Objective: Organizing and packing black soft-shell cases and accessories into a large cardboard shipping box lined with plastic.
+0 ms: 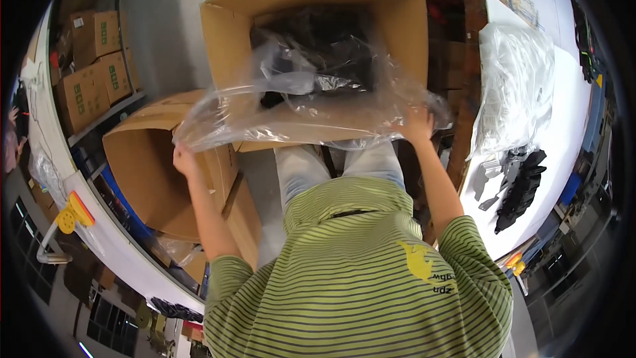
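Where the left hand (183,158) pinches: clear bag (291,83), at eight o'clock of carton (405,43).
Right hand (417,124): four o'clock, on bag; fingers apparently spread.

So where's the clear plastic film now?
In the head view, the clear plastic film spans the near side of the open cardboard box, between the left hand and right hand.

L grip (183,159) clenched | R grip (417,124) blurry, closure unclr | arms (208,215) fwd, well apart
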`<action>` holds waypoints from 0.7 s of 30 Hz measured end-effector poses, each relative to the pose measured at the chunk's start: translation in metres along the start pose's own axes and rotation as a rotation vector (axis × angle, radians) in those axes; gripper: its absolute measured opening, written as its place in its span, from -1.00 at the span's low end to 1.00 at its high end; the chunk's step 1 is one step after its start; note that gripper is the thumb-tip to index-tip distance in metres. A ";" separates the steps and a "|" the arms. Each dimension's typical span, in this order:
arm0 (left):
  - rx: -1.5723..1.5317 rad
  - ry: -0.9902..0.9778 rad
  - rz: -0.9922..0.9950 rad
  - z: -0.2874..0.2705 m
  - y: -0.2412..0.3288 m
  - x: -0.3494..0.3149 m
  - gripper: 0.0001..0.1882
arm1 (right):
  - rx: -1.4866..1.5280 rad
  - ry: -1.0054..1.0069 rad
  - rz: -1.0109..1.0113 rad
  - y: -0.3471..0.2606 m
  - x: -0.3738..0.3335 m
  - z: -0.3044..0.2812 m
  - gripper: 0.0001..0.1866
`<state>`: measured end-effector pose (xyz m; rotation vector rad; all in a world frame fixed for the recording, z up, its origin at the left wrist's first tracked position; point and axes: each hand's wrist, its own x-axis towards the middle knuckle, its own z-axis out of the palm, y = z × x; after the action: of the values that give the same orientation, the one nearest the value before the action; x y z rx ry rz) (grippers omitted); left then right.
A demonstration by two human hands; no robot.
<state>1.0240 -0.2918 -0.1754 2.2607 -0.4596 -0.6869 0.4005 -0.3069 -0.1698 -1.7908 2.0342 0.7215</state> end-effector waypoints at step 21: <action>0.992 -0.925 0.508 0.110 0.014 -0.227 -0.48 | 0.212 -0.560 -0.021 -0.092 0.030 0.079 -0.25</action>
<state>0.7767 -0.2460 -0.1548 2.3034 -2.1120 -1.4057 0.4807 -0.2935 -0.2646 -1.3029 1.6423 0.8490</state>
